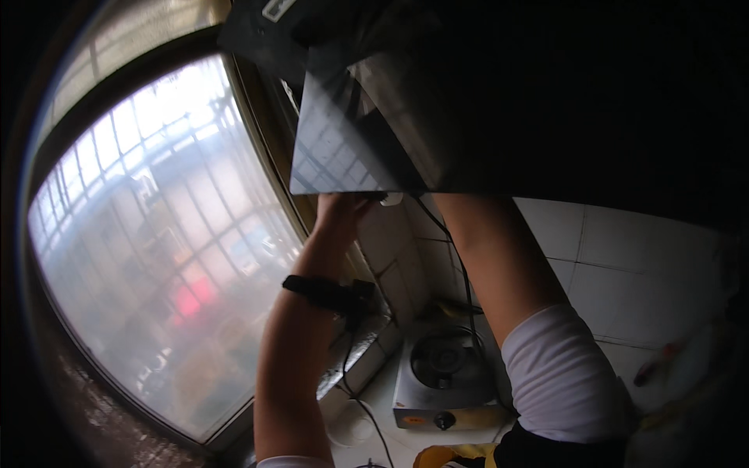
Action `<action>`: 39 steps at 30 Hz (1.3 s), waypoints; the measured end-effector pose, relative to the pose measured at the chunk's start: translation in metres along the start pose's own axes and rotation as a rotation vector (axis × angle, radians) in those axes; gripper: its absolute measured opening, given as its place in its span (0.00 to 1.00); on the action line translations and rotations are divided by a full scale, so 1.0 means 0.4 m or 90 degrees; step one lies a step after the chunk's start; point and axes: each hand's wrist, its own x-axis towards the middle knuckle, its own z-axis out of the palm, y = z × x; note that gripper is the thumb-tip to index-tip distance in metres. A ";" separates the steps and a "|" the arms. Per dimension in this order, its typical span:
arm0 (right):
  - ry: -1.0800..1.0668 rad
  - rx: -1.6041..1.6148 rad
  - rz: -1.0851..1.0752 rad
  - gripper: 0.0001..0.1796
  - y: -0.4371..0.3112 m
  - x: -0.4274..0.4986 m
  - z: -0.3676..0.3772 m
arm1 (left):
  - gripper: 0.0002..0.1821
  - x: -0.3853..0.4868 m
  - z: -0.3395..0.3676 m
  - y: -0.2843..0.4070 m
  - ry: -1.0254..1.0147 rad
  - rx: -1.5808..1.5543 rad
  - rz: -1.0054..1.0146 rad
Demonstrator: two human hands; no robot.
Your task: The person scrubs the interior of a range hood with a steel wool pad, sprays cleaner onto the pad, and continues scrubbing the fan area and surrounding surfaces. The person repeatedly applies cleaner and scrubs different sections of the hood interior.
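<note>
Both my arms reach up behind a dark glossy panel [345, 140], which looks like part of a range hood. Of my left hand [339, 206], only the wrist side and part of some fingers show below the panel's lower edge; what it touches is hidden. A small white object [392, 199] sits just beside those fingers. My right hand is out of view behind the panel, with only the right forearm [491, 251] showing. Between the arms, a black cable [462, 263] hangs from behind the panel. A black band [322, 292] circles my left forearm.
At the left is a framed window [164, 245] with bars behind its hazy glass. Below stands a single-burner gas stove [447, 374] with a front knob, on a tiled counter. A whitish round container [351, 424] stands by it. White tiles [608, 240] cover the wall.
</note>
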 end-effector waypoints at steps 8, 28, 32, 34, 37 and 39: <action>-0.052 -0.019 0.041 0.13 -0.041 0.165 -0.053 | 0.12 0.055 -0.042 -0.039 0.006 -0.044 0.043; -0.167 -0.121 0.118 0.12 -0.052 0.276 -0.082 | 0.56 0.080 0.078 -0.251 -0.132 -0.347 -0.108; -0.100 -0.097 0.130 0.11 -0.058 0.283 -0.055 | 0.63 0.079 0.096 -0.235 -0.114 -0.370 -0.078; -0.095 -0.092 0.137 0.10 -0.067 0.289 -0.042 | 0.63 0.086 0.092 -0.225 -0.113 -0.350 -0.079; -0.049 -0.021 0.151 0.08 -0.080 0.302 -0.016 | 0.63 0.093 0.074 -0.207 -0.098 -0.311 -0.063; -0.032 -0.027 0.136 0.08 -0.084 0.310 0.003 | 0.63 0.097 0.062 -0.195 -0.066 -0.293 -0.051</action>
